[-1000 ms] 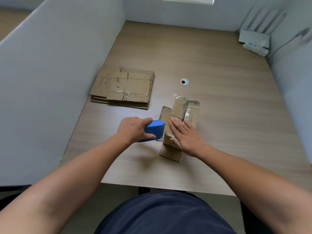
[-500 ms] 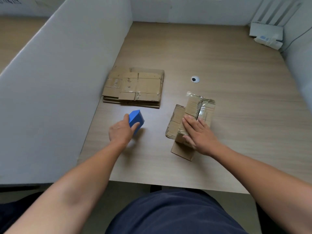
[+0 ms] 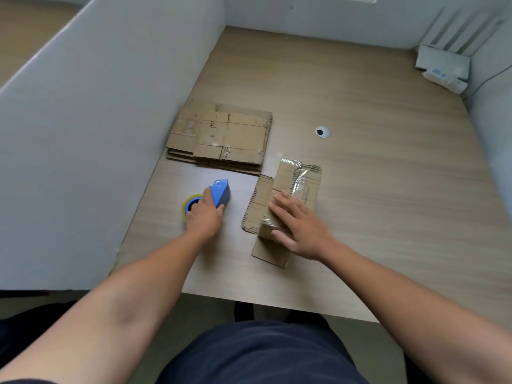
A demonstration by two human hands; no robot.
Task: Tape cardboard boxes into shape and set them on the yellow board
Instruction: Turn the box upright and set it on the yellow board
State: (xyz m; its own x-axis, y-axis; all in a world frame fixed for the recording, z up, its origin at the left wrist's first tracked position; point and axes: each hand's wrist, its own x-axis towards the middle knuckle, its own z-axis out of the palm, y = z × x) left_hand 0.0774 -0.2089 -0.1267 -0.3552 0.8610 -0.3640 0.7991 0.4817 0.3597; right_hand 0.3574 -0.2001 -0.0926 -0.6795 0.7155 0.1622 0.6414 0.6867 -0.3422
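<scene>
While the left hand (image 3: 203,217) is wrapped round the blue tape dispenser (image 3: 220,194), fingers curled over it, the dispenser is down at the bench (image 3: 388,195) with its pointed nose aimed away from the person (resting on it or just above, can't quite tell). The tape roll (image 3: 190,204) pokes out on the left of that hand, a yellowish ring with a dark middle. So that hand is clamped on the dispenser, no doubt there

The right hand (image 3: 302,228) is laid flat on top of the cardboard box (image 3: 291,187), fingers straight and a bit fanned, palm down, pressing on it rather than gripping anything. The box lies on the bench just right of the dispenser, not touching it, its long side running away from the person and angled slightly right. Shiny clear tape runs along the top and wrinkles over the far end. One flap sticks out flat on the left side, and there's a short one at the near end.

Further back, against the grey partition (image 3: 83,134) on the left, there's a stack of flattened cardboard (image 3: 221,137), several sheets deep, near the box's far corner but apart from it. A small round cable grommet (image 3: 322,132) sits in the bench beyond the box, and a white router (image 3: 443,62) is parked in the far right corner
</scene>
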